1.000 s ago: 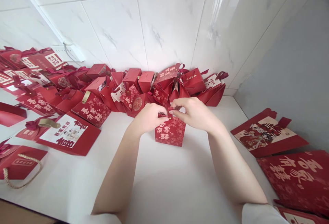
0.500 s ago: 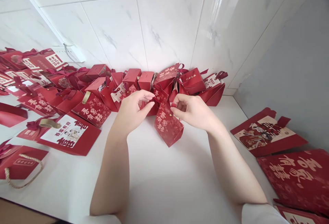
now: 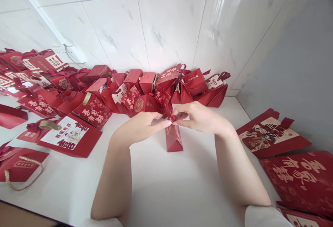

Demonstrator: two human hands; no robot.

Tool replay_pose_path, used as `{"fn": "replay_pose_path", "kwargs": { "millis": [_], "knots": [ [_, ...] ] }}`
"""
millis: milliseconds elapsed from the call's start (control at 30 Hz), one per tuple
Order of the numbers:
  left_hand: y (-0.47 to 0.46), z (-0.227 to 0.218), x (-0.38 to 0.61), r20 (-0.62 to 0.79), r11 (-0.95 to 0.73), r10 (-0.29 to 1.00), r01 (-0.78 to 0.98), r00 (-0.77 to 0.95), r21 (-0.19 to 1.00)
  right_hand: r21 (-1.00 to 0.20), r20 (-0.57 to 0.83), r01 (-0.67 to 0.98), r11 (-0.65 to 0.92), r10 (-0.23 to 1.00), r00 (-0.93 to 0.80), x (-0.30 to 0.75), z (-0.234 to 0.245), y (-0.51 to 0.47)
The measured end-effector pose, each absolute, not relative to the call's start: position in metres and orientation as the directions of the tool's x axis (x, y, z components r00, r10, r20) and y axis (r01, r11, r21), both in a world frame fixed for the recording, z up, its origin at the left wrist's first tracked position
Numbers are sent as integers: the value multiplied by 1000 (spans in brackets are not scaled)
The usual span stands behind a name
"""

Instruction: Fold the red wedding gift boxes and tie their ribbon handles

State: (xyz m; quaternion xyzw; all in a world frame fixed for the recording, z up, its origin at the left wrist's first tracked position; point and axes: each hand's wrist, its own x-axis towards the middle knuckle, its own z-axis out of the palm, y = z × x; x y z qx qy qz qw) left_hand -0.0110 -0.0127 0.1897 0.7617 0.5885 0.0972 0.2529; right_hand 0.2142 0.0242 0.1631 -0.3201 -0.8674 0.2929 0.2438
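Observation:
A small red gift box (image 3: 174,141) with a triangular end stands on the white table in front of me. My right hand (image 3: 199,117) pinches the dark red ribbon (image 3: 173,118) at its top between thumb and fingers. On the other side, my left hand (image 3: 142,126) has its thumb stretched out, the tip touching the top of the box. A gap shows between that thumb and the left fingers. Just behind the hands sit a red box with a round gold pattern (image 3: 146,104) and a patterned red box with gold characters (image 3: 163,98).
Many red gift boxes (image 3: 99,85) crowd along the tiled wall (image 3: 171,29). A box with a rope handle (image 3: 22,162) lies at the left. Large red bags (image 3: 299,180) lie at the right, beside the grey panel (image 3: 291,67). A white power strip (image 3: 70,54) is at the back left.
The small box has turned, so its narrow side now faces me instead of its printed face. My left hand has moved down and right to the box top. My right hand has lowered slightly.

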Motion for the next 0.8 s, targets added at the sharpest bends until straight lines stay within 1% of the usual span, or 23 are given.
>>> {"fn": "replay_pose_path", "kwargs": {
  "millis": [100, 200, 267, 300, 400, 467, 533, 667, 733, 800],
  "knots": [
    [-15, 193, -6, -259, -119, 926, 861, 277, 494, -653, 281, 440, 617, 736, -615, 212, 163, 25],
    [-15, 193, -2, -285, -128, 909, 854, 304, 505, -656, 400, 428, 622, 767, -501, 206, 164, 25],
    [-14, 192, -1, -283, -142, 906, 856, 314, 497, -680, 459, 396, 617, 779, -427, 202, 163, 26],
    [-13, 191, -2, -269, -155, 908, 854, 321, 496, -699, 466, 379, 606, 789, -401, 200, 162, 26],
    [-9, 187, -5, -187, -221, 917, 837, 354, 501, -765, 416, 343, 546, 824, -384, 199, 159, 29],
    [-5, 185, -7, -139, -267, 915, 827, 378, 494, -790, 359, 333, 515, 829, -429, 201, 157, 31],
    [-2, 182, -10, -119, -286, 916, 832, 382, 476, -784, 291, 343, 517, 795, -532, 206, 156, 33],
    [4, 175, -12, -125, -273, 920, 839, 370, 471, -725, 146, 359, 588, 640, -754, 215, 155, 34],
    [5, 172, -12, -136, -273, 916, 836, 377, 476, -718, 113, 341, 607, 585, -803, 217, 154, 35],
    [6, 172, -12, -126, -287, 914, 836, 385, 468, -728, 118, 318, 608, 568, -815, 217, 154, 35]
  ]
}}
